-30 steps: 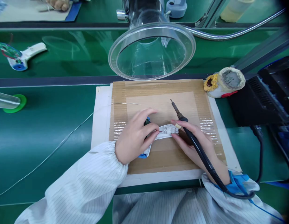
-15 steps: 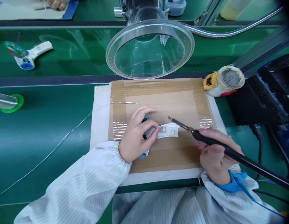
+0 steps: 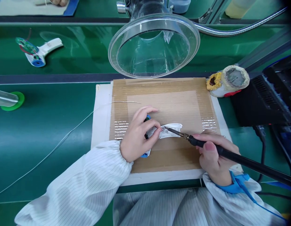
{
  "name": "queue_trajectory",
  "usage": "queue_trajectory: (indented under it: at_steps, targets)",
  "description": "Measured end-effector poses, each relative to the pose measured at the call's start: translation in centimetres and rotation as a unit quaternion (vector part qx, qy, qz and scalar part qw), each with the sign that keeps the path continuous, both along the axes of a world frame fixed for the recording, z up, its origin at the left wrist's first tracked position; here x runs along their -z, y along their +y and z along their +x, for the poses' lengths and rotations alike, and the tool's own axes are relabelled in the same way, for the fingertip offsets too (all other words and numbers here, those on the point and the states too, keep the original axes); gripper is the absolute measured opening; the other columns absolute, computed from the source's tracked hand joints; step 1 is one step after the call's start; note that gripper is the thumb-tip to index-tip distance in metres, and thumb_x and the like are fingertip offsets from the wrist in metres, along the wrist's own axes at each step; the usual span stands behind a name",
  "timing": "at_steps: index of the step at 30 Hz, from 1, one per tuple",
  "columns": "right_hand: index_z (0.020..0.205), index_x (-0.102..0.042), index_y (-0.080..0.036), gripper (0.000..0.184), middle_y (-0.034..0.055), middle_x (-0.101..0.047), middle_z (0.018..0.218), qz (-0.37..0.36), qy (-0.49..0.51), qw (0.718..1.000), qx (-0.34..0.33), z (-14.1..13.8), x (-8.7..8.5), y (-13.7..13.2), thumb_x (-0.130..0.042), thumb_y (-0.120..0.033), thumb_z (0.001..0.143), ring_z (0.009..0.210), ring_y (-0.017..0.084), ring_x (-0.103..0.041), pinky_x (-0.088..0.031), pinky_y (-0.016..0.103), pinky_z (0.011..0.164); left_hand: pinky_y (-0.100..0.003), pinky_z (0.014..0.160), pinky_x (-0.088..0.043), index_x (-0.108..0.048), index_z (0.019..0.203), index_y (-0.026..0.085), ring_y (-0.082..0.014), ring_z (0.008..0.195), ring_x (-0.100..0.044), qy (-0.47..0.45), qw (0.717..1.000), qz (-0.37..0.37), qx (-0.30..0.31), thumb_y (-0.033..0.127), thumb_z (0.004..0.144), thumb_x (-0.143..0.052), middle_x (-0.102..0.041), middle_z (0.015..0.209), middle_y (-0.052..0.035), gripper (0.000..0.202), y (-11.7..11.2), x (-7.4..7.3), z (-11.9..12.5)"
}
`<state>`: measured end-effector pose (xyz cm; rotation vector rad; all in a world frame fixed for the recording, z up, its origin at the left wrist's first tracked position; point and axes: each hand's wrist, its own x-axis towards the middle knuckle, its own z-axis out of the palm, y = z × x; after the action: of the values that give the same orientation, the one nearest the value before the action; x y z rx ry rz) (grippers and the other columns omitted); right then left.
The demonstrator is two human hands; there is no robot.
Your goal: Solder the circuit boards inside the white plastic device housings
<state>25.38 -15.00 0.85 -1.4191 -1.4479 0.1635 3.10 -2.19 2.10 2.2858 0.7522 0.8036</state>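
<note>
My right hand [image 3: 217, 153] is closed round the black handle of a soldering iron [image 3: 206, 147]. The iron's tip rests at or just above a white curved plastic housing [image 3: 175, 129] on the cardboard, close to my left fingertips. My left hand [image 3: 139, 135] lies over the housing's left part, thumb and index finger pinched on what looks like a thin wire, its other fingers spread. Blue and dark parts of the housing show round that hand; the rest is hidden under it. A strand of solder wire [image 3: 81, 123] runs from the left onto the cardboard [image 3: 164, 160].
A clear fume hood [image 3: 153, 70] hangs behind the cardboard. Beside it stand a round tin [image 3: 235, 80] and a black soldering station [image 3: 251, 103]. A similar white housing with a green board [image 3: 45, 51] lies back left. A solder spool [image 3: 10, 99] is at left; another person's hand [image 3: 59, 2] shows at the top.
My right hand has brought the soldering iron's tip left and down to the white housing, beside my left fingertips. My left hand keeps its pinch in place. The view has shifted slightly.
</note>
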Motion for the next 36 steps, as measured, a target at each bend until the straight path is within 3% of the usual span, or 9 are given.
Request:
queue_trajectory:
  at_steps: [10, 14, 16, 18, 20, 22, 32, 34, 36]
  targets:
    - [0.099, -0.08, -0.026, 0.029, 0.0018, -0.075, 0.075, 0.003, 0.01, 0.999, 0.042, 0.1, -0.4, -0.5, -0.059, -0.044, 0.11, 0.06, 0.019, -0.069, -0.054, 0.034, 0.056, -0.047, 0.116, -0.05, -0.065, 0.09, 0.018, -0.0282, 0.135, -0.06, -0.01, 1.0, 0.024, -0.009, 0.012, 0.098, -0.062, -0.065, 0.135, -0.0162, 0.01, -0.1, 0.4, 0.4]
    - [0.125, -0.073, -0.027, 0.026, -0.002, -0.074, 0.072, -0.051, 0.046, 0.997, 0.018, -0.3, -0.9, 0.1, -0.058, -0.043, 0.111, 0.055, 0.016, -0.068, -0.059, 0.032, 0.059, -0.047, 0.116, -0.051, -0.064, 0.09, 0.019, -0.0284, 0.135, -0.06, -0.01, 1.0, 0.024, -0.011, 0.012, 0.097, -0.062, -0.065, 0.135, -0.0161, 0.01, -0.1, 0.4, 0.5]
    - [0.134, -0.068, -0.029, 0.025, -0.0019, -0.08, 0.082, -0.077, 0.014, 0.997, -0.004, -0.5, -1.0, 0.7, -0.059, -0.033, 0.111, 0.077, 0.018, -0.079, -0.066, 0.032, 0.08, -0.046, 0.115, -0.051, -0.064, 0.089, 0.019, -0.0282, 0.135, -0.061, -0.008, 1.0, 0.024, -0.01, 0.011, 0.097, -0.062, -0.065, 0.135, -0.0164, 0.011, -0.1, 0.4, 0.5]
    - [0.137, -0.065, -0.031, 0.03, 0.0011, -0.084, 0.109, -0.089, -0.034, 0.995, -0.03, -0.7, -0.8, 1.3, -0.066, -0.027, 0.108, 0.107, 0.02, -0.081, -0.065, 0.033, 0.097, -0.046, 0.115, -0.051, -0.064, 0.09, 0.019, -0.028, 0.134, -0.062, -0.008, 1.0, 0.021, -0.009, 0.012, 0.097, -0.062, -0.065, 0.135, -0.0162, 0.011, -0.1, 0.3, 0.5]
    - [0.143, -0.061, -0.032, 0.044, 0.0039, -0.078, 0.133, -0.106, -0.059, 0.99, -0.067, -0.8, -0.4, 1.7, -0.076, -0.027, 0.101, 0.121, 0.022, -0.077, -0.065, 0.034, 0.1, -0.046, 0.114, -0.052, -0.064, 0.09, 0.019, -0.0278, 0.134, -0.062, -0.007, 1.0, 0.017, -0.009, 0.012, 0.098, -0.062, -0.065, 0.135, -0.0158, 0.011, -0.1, 0.3, 0.5]
    - [0.148, -0.057, -0.032, 0.058, 0.0055, -0.074, 0.141, -0.117, -0.08, 0.986, -0.085, -0.7, 0.0, 1.9, -0.083, -0.029, 0.096, 0.125, 0.025, -0.075, -0.066, 0.035, 0.099, -0.047, 0.114, -0.052, -0.064, 0.091, 0.02, -0.0277, 0.134, -0.062, -0.007, 1.0, 0.014, -0.01, 0.012, 0.098, -0.062, -0.065, 0.136, -0.0156, 0.01, -0.1, 0.3, 0.5]
    - [0.149, -0.057, -0.032, 0.062, 0.003, -0.077, 0.137, -0.085, -0.096, 0.99, -0.061, -0.6, 0.5, 1.5, -0.085, -0.022, 0.094, 0.119, 0.024, -0.078, -0.069, 0.033, 0.097, -0.046, 0.113, -0.052, -0.064, 0.091, 0.02, -0.0273, 0.132, -0.064, -0.022, 1.0, -0.012, -0.003, 0.013, 0.097, -0.061, -0.064, 0.141, -0.0154, 0.01, 0.0, 0.1, 0.2]
    - [0.15, -0.056, -0.032, 0.065, 0.0032, -0.077, 0.136, -0.056, -0.096, 0.992, -0.056, -0.6, 0.5, 1.3, -0.085, -0.021, 0.093, 0.117, 0.024, -0.079, -0.069, 0.032, 0.097, -0.046, 0.113, -0.052, -0.067, 0.103, 0.02, -0.0283, 0.132, -0.064, -0.022, 0.999, -0.03, 0.002, 0.018, 0.097, -0.065, -0.064, 0.143, -0.0163, 0.007, 0.3, -0.3, -0.2]
    - [0.15, -0.055, -0.032, 0.063, 0.0037, -0.078, 0.134, -0.034, -0.097, 0.993, -0.063, -0.8, 0.5, 1.0, -0.083, -0.021, 0.095, 0.114, 0.025, -0.08, -0.069, 0.032, 0.098, -0.042, 0.106, -0.056, -0.065, 0.12, 0.021, -0.0272, 0.121, -0.07, -0.006, 0.997, -0.082, 0.006, 0.027, 0.097, -0.071, -0.071, 0.134, -0.014, 0.025, 0.7, -1.1, -1.2]
